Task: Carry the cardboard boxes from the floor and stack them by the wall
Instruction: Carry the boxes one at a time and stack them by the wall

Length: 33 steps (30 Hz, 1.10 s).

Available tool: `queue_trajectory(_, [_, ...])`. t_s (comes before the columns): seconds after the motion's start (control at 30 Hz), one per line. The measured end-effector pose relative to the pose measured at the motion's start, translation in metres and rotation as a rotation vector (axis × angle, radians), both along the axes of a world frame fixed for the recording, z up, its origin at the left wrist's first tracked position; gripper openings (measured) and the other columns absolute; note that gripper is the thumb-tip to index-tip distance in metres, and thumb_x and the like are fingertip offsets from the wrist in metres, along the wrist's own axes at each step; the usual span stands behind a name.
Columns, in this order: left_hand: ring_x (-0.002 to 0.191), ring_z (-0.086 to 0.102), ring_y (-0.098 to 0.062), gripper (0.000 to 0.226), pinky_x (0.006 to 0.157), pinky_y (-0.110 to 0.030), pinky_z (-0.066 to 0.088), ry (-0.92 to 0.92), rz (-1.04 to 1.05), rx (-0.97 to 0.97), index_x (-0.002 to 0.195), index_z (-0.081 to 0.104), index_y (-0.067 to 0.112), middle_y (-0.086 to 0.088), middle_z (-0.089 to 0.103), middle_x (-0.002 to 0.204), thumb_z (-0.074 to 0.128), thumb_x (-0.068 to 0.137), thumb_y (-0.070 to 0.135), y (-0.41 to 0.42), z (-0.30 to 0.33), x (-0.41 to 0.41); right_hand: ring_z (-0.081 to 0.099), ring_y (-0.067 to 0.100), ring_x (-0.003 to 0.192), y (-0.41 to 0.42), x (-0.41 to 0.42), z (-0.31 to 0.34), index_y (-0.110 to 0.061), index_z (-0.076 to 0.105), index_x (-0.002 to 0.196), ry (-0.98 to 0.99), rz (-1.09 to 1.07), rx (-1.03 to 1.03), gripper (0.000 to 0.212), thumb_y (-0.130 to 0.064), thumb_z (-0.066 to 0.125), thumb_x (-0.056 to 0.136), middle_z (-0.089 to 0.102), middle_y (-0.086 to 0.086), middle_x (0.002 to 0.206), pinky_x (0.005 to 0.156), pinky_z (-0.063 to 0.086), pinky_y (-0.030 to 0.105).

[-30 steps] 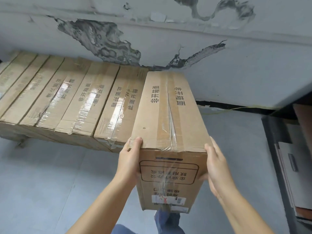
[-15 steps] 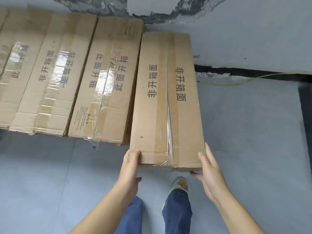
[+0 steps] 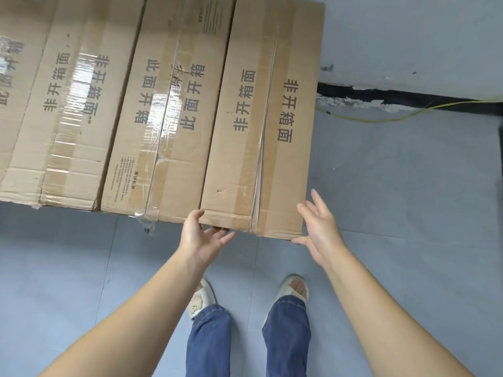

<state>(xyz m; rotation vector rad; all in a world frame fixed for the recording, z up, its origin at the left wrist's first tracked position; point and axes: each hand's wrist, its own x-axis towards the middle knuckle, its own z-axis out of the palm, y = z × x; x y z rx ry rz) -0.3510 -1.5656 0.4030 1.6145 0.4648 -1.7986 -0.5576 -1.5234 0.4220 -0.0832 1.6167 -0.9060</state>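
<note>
The grey floor [image 3: 408, 213] meets the wall [image 3: 408, 36] at the far side, with a dark gap and a thin yellow cable [image 3: 408, 115] along the join. Against that wall runs a row of cardboard boxes [image 3: 81, 104] laid side by side, taped seams up. The newest box [image 3: 261, 118] is now the right end of the row, touching its left neighbour [image 3: 168, 110]. A second ago it was tilted in both hands, its near end lifted; now it lies level with the others, so this placement looks done.

Both hands have let go. The left hand [image 3: 202, 238] sits at the box's near left corner, thumb on the top edge, fingers spread loosely below it, gripping nothing. The right hand [image 3: 318, 227] is open just beside the near right corner, fingers straight; whether it touches the cardboard I cannot tell.

The likely next step is fetching another box; none waiting is in view.
</note>
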Motion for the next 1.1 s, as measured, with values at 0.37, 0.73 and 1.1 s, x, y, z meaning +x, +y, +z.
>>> queue_trajectory(0.37, [0.124,0.049,-0.03,0.037,0.089,-0.052,0.044,-0.153,-0.265,-0.049,0.135,0.04,0.006,-0.023,0.043,0.14,0.039,0.1,0.018,0.001,0.032,0.006,0.034,0.017,0.139,-0.004,-0.02,0.021,-0.023,0.033,0.148,0.0,0.155,0.087,0.051,-0.019,0.049,0.1,0.038,-0.004,0.15,0.098,0.039,0.063])
queue_trajectory(0.73, [0.089,0.068,-0.011,0.025,0.087,-0.028,0.051,-0.535,-0.913,-0.718,0.119,0.06,0.018,-0.002,0.072,0.1,0.048,0.098,0.011,0.046,0.294,0.049,0.065,0.001,0.096,0.083,-0.019,0.241,-0.026,0.056,0.124,0.316,0.538,-0.223,0.029,-0.015,0.051,0.098,0.067,-0.015,0.101,0.087,0.052,0.029])
queue_trajectory(1.1, [0.091,0.066,-0.006,0.042,0.077,-0.009,0.049,-0.629,-1.098,-1.034,0.111,0.059,0.03,-0.002,0.069,0.101,0.055,0.09,-0.006,0.143,0.36,0.113,0.064,0.001,0.101,0.251,0.052,0.329,-0.044,0.054,0.113,0.527,0.179,-0.248,0.041,-0.008,0.056,0.093,0.067,-0.012,0.113,0.083,0.049,0.012])
